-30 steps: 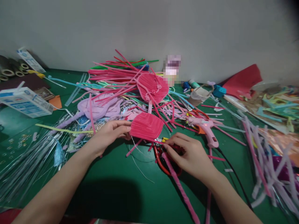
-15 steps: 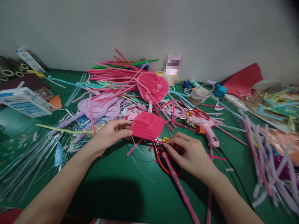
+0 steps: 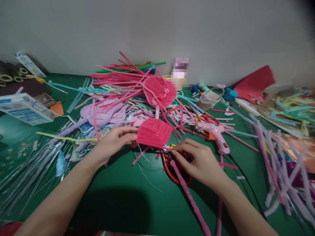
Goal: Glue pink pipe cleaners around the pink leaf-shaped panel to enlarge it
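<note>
My left hand [image 3: 120, 141] pinches the left edge of a flat, rounded hot-pink panel [image 3: 154, 132] built from rows of pipe cleaners. At the panel's lower right, my right hand [image 3: 197, 159] is closed on the end of a thin pink pipe cleaner [image 3: 168, 148] that runs along the panel's bottom edge. Beneath that hand lie red-handled scissors [image 3: 169, 175], partly hidden. A pink wrapped stick [image 3: 190, 200] slants toward the front edge. Behind the panel rests a finished-looking pink fan shape [image 3: 159, 92] with small flowers and a pale handle.
A pink glue gun [image 3: 216, 132] with a black cord lies to the right. Lilac pipe-cleaner pieces [image 3: 104, 113] and silvery tinsel strands [image 3: 31, 173] cover the left. A white-blue box [image 3: 26, 108] stands far left. Lilac strips [image 3: 273, 170] pile up at far right.
The view has shifted very slightly. Both hands keep their grip, and the panel stays in nearly the same place.
</note>
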